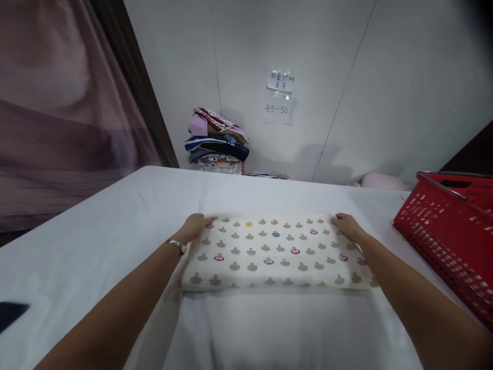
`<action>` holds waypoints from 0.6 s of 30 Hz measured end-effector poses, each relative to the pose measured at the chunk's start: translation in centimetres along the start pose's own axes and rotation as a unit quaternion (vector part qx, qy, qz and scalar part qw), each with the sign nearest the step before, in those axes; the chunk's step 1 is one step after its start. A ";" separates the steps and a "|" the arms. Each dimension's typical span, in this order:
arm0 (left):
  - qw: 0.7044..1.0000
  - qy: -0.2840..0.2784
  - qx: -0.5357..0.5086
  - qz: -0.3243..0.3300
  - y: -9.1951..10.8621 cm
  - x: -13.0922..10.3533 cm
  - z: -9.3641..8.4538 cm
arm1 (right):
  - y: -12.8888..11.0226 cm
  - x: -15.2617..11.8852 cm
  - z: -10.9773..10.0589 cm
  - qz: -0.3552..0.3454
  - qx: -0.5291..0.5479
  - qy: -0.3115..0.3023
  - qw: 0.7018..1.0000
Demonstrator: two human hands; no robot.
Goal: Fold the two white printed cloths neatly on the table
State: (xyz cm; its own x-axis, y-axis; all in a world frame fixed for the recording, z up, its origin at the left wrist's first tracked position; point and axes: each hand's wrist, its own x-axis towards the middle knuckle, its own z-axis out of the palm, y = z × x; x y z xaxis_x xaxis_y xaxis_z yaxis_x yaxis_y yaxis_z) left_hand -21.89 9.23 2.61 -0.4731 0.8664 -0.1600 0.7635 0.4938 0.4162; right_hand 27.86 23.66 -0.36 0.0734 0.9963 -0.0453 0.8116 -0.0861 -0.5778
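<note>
A cream cloth [277,252] printed with grey shapes and a few coloured ones is stretched out wide above the white-covered table. My left hand [195,227] pinches its far left corner, and a silver band circles that wrist. At the far right corner, my right hand [346,226] is closed on the cloth's edge. The near edge of the cloth runs straight from side to side and looks like a fold.
A red basket [450,231] with a metal handle stands at the right. Folded fabrics [217,144] are piled behind the table [115,221], by the wall with paper signs [278,109]. A dark object [11,314] lies at the left edge. A curtain hangs left.
</note>
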 end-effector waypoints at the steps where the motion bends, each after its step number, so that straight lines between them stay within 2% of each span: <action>1: 1.000 -0.006 0.023 0.004 0.1 0.0 0.0 | 0.0 0.1 0.1 -0.008 -0.027 0.002 1.000; 4: 0.997 -0.006 0.074 0.012 0.7 -0.1 0.1 | -0.1 0.1 0.5 -0.014 -0.061 0.003 0.998; 10: 0.992 0.056 0.109 -0.003 1.5 -1.7 1.0 | 0.2 -0.8 0.1 -0.002 -0.128 0.006 0.992; 14: 0.983 0.090 0.158 0.037 1.3 -3.0 1.1 | 2.4 -2.5 -1.1 0.021 -0.160 -0.009 0.987; 18: 0.990 0.059 0.127 0.022 0.0 -3.8 0.6 | 5.1 -5.7 -2.2 0.032 -0.134 -0.011 0.990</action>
State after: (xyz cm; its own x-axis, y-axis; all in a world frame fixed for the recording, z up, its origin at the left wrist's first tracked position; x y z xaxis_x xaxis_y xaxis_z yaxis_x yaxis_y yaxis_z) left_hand -19.82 5.94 2.69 -0.4741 0.8798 -0.0347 0.8631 0.4722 0.1791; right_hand 32.87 17.54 -1.28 0.1187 0.9884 -0.0950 0.9306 -0.1441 -0.3366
